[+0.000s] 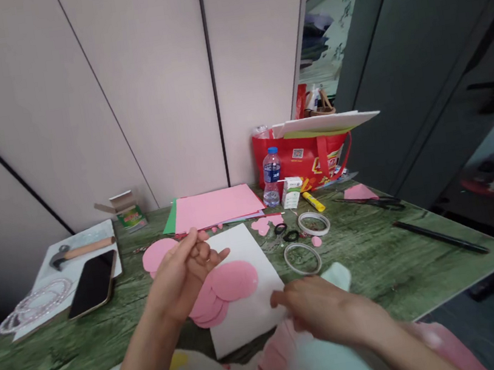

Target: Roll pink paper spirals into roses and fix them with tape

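Observation:
My left hand [189,269] is raised over the left edge of a white paper sheet [245,240]. Its fingers are loosely curled and apart, one pointing right, and I see nothing held in it. Overlapping pink paper ovals [235,280] lie on and beside the sheet, partly behind that hand. My right hand [312,307] hovers by the sheet's lower right edge, back upward, fingers bent under; whatever they hold, if anything, is hidden. A pale green piece [337,276] lies just behind it. Another pink oval [159,255] rests past my left wrist.
Tape rolls [314,224], black-handled scissors [291,236] and small pink scraps [261,226] lie right of the sheet. Behind stand a water bottle [272,175] and red bag [328,158]. A hammer [84,251] and phone [93,284] are at left, a black rod [441,237] at right.

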Tool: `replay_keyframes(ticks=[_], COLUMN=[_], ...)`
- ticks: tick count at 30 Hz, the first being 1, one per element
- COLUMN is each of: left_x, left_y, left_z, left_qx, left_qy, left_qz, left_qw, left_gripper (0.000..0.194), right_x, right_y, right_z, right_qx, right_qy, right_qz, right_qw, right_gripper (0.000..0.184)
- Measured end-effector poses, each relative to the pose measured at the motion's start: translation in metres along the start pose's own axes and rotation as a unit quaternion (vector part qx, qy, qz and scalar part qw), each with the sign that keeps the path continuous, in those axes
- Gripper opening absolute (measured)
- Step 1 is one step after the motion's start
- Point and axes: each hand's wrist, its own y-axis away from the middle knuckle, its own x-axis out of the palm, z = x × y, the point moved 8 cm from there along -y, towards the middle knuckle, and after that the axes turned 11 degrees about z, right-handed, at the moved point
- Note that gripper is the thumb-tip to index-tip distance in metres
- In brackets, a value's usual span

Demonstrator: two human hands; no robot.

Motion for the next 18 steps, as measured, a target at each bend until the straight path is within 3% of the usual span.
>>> replay_keyframes(ticks=[3,6,11,16,18], left_x=[-0.037,-0.064,-0.076,-0.081,-0.082], left_y=[-0.012,-0.017,-0.023,-0.022,-0.02], left_z=[0.027,0.045,0.048,0.038,0.037], left_qx=[-0.041,-0.055,-0.039,0.011,0.021], left_qy=[0.057,0.081,0.087,0.045,0.036], left_qz=[-0.064,-0.116,-0.113,-0.098,-0.097], left_qw=[0.995,0.988,0.989,0.994,0.994], left_gripper=[0.023,0.025,0.023,0.002,0.012], right_x=[0.0,-0.027,-0.043,-0.025,-0.013], right_y=[-0.038,-0.07,-0.111,-0.13,-0.134], right_z=[0.001,0.004,0.003,-0.001,0.0], right_qx=[0.005,0.022,0.004,-0.104,-0.136], right_qy=[0.056,0.048,0.012,-0.126,-0.137], right_qz=[0.054,-0.016,-0.045,-0.102,-0.096], right_qw=[0.997,0.998,0.999,0.981,0.976], right_gripper=[0.038,0.024,0.02,0.012,0.02])
